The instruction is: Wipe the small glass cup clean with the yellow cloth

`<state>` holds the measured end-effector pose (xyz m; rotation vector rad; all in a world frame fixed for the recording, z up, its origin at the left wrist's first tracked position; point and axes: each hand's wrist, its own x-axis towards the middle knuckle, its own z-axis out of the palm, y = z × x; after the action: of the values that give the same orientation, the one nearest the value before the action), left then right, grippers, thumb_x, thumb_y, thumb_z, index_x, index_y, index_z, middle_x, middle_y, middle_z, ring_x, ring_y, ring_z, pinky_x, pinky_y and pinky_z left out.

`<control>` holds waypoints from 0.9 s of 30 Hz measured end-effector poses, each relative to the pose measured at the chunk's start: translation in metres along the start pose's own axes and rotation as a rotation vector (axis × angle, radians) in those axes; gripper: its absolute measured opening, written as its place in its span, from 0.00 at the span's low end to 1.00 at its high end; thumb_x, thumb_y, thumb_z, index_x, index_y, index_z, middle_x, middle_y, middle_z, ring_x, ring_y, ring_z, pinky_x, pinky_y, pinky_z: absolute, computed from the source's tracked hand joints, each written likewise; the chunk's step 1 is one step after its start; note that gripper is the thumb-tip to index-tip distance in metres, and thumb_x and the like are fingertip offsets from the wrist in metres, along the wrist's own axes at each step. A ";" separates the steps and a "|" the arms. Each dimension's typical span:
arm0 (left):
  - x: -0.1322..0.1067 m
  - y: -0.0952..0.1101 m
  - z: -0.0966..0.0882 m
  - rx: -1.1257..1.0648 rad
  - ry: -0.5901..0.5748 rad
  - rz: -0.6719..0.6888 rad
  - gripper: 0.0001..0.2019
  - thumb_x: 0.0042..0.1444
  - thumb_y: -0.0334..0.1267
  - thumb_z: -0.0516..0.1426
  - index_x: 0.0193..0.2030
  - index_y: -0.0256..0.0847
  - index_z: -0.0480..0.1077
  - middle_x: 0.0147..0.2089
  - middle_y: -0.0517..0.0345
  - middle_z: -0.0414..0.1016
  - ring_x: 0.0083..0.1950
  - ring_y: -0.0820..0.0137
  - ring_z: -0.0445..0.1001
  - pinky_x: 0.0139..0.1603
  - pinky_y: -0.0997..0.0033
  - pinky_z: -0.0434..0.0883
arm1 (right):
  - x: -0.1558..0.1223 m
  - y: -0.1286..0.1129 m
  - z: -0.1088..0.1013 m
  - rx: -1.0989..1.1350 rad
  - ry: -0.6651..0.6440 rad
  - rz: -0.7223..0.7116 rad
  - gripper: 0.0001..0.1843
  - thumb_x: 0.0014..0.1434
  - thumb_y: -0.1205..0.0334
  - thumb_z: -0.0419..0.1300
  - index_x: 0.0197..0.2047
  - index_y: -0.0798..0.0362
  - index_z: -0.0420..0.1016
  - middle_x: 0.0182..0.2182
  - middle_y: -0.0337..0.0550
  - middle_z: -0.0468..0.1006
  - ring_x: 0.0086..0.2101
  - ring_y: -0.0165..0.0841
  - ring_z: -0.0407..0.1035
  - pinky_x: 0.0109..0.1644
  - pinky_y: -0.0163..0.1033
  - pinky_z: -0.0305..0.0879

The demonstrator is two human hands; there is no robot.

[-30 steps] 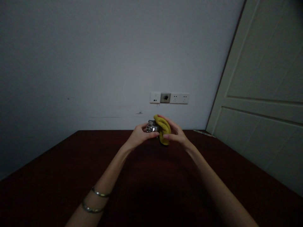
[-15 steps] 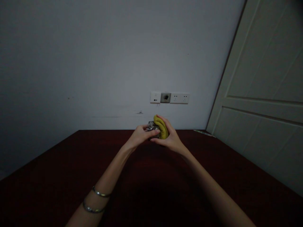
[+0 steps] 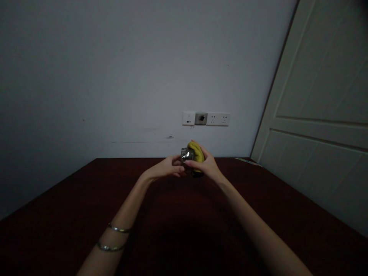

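Observation:
A small, shiny, clear glass-like object [image 3: 187, 153] is held above the far part of the table; its exact kind is hard to make out. My right hand [image 3: 209, 165] is closed round a folded yellow cloth [image 3: 196, 151], its thumb reaching across the front of the glass-like object and pressing it against the cloth. Just left of that object is my left hand [image 3: 166, 167], thumb and fingers apart and curved; whether its fingertips touch the object is unclear. Under the cloth shows a dark part [image 3: 197, 174], which I cannot identify.
A dark red table [image 3: 115, 199] reaches back to a grey wall [image 3: 129, 76] bearing a row of sockets [image 3: 217, 119]. On the right stands a pale panelled door [image 3: 322, 126]. A thin flat strip [image 3: 248, 161] lies at the table's far right edge. Two metal bangles [image 3: 110, 248] circle my left forearm.
My left hand has loosened from the glass-like object and drawn slightly left, its fingers spreading. My right thumb has moved up across the object's front. The cloth has shifted slightly.

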<state>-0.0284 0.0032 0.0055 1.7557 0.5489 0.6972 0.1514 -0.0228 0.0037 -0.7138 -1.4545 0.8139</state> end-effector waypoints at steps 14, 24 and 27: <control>0.014 -0.010 0.013 0.184 0.271 0.209 0.35 0.39 0.41 0.67 0.54 0.36 0.58 0.52 0.46 0.68 0.53 0.60 0.69 0.54 0.58 0.66 | 0.003 -0.005 0.014 0.133 0.083 0.216 0.31 0.38 0.58 0.70 0.48 0.53 0.72 0.45 0.48 0.77 0.43 0.38 0.73 0.49 0.44 0.70; 0.010 -0.008 0.014 0.315 0.364 0.198 0.32 0.35 0.43 0.68 0.46 0.36 0.62 0.47 0.49 0.70 0.49 0.61 0.69 0.50 0.59 0.66 | 0.007 -0.002 0.006 0.068 -0.053 0.173 0.23 0.50 0.46 0.62 0.45 0.49 0.74 0.43 0.43 0.78 0.43 0.36 0.72 0.50 0.42 0.68; 0.010 -0.008 0.014 0.363 0.401 0.206 0.32 0.35 0.43 0.69 0.47 0.36 0.62 0.47 0.50 0.70 0.49 0.60 0.69 0.52 0.57 0.65 | 0.010 0.001 0.004 -0.004 -0.041 0.061 0.22 0.54 0.42 0.56 0.44 0.48 0.74 0.46 0.41 0.77 0.49 0.36 0.69 0.56 0.43 0.62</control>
<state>-0.0118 0.0024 -0.0030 2.0390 0.8118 1.1667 0.1468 -0.0142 0.0082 -0.7514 -1.4767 0.8774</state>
